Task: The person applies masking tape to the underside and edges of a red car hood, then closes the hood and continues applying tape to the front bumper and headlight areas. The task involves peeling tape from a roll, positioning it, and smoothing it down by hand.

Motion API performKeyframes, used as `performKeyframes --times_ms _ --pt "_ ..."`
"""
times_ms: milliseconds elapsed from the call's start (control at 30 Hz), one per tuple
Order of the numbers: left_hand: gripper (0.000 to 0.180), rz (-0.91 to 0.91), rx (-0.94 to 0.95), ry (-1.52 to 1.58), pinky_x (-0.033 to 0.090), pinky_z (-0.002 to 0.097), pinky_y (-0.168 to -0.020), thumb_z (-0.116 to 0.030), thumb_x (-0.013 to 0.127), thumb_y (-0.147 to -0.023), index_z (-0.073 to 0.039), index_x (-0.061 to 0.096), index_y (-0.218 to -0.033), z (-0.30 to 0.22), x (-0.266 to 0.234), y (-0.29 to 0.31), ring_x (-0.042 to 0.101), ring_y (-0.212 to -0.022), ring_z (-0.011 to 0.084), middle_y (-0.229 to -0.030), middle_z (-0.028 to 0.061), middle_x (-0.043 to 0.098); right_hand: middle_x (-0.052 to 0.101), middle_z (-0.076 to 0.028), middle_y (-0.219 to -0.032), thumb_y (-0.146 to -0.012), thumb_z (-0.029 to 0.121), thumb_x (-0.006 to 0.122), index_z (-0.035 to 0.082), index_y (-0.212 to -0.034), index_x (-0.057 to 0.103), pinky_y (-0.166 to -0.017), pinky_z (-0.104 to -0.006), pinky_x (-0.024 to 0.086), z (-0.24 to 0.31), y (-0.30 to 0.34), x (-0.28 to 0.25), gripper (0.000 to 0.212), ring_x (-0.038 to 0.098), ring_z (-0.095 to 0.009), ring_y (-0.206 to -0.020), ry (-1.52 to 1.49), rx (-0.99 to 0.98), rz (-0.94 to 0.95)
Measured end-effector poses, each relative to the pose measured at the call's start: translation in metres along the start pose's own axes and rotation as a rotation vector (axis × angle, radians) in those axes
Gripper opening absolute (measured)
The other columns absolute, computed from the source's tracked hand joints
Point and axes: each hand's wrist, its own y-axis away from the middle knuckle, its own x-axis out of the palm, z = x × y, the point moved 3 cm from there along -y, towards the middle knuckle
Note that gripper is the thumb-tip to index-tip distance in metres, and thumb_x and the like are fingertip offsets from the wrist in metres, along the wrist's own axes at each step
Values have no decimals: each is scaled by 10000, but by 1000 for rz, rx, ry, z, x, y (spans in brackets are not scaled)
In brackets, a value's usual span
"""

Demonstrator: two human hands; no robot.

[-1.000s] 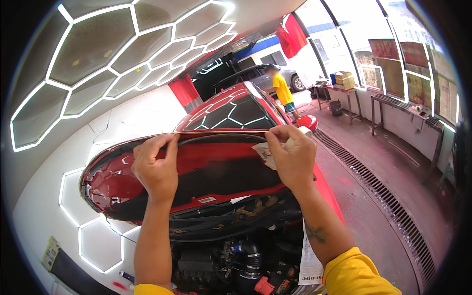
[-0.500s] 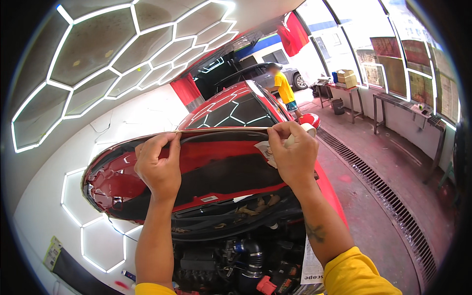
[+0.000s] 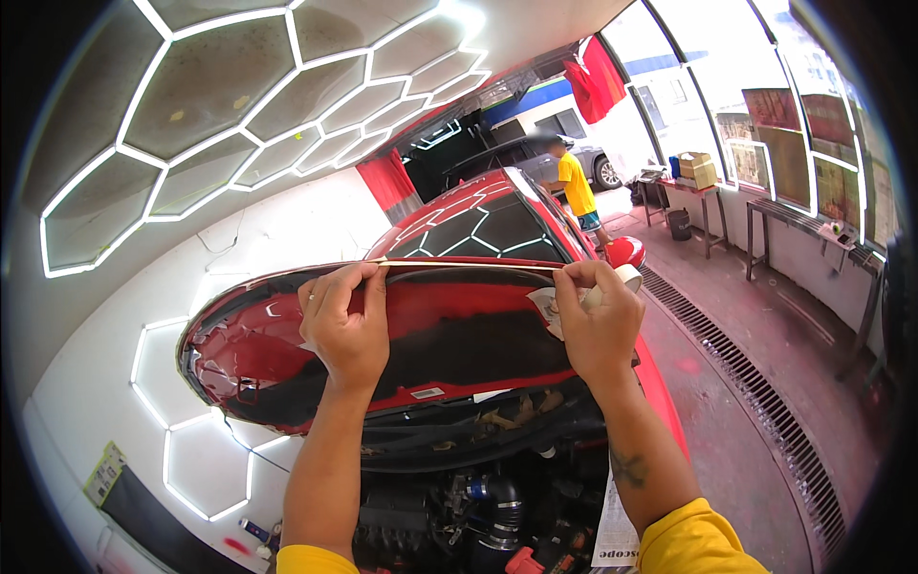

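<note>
A strip of masking tape runs along the top edge of the raised red car hood, whose dark-patched underside faces me. My left hand pinches the strip at the hood's edge, thumb against fingers. Farther right, my right hand is closed at the same edge, pinching the strip's other end. The tape roll shows behind the right hand's fingers, partly hidden by them. Beside that hand, a piece of printed paper clings to the hood's underside.
Below the hood lies the open engine bay, with newspaper along its right side. The red car's windshield rises behind the hood. A person in a yellow shirt stands beyond it. Right of the car run a floor grate and metal benches.
The whole scene has shifted right in the picture as my view turned. Both hands keep their pinch at the hood's edge, and the pale strip between them shows more clearly.
</note>
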Motion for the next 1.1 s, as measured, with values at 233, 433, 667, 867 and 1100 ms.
performKeyframes --times_ms 233,433,667,867,1100 --pt "122 48 -39 32 546 355 -848 -69 888 -869 -71 797 -951 -2 -4 -2 704 -905 226 -944 38 801 768 -77 -796 -941 155 815 40 -939 768 -720 -333 551 -1 -3 1 124 734 -171 -728 -57 77 5" --pt "112 103 -102 29 545 362 -849 -109 893 -869 -91 805 -936 -1 -7 -3 708 -905 219 -938 27 806 767 -77 -790 -940 159 818 36 -940 767 -706 -322 546 2 -4 1 133 725 -159 -714 -42 78 23" --pt "112 78 -102 -12 545 358 -845 -127 900 -863 -93 803 -909 -3 -4 -8 718 -903 223 -913 17 809 775 -108 -817 -958 172 791 31 -952 751 -714 -362 562 4 -6 0 147 752 -240 -731 -40 103 39" --pt "264 93 -240 -69 507 397 -898 -125 928 -814 -106 756 -1014 -1 -11 -20 652 -959 237 -1008 34 708 777 -118 -825 -959 175 785 28 -946 743 -717 -383 572 1 -6 1 153 762 -280 -734 -23 84 35" --pt "402 425 312 -79 415 435 -1017 -174 954 -722 -159 780 -1084 -21 -13 -67 610 -1092 259 -1084 18 690 773 -120 -816 -951 171 790 27 -938 753 -709 -381 573 2 -7 -3 149 760 -281 -728 -21 102 41"
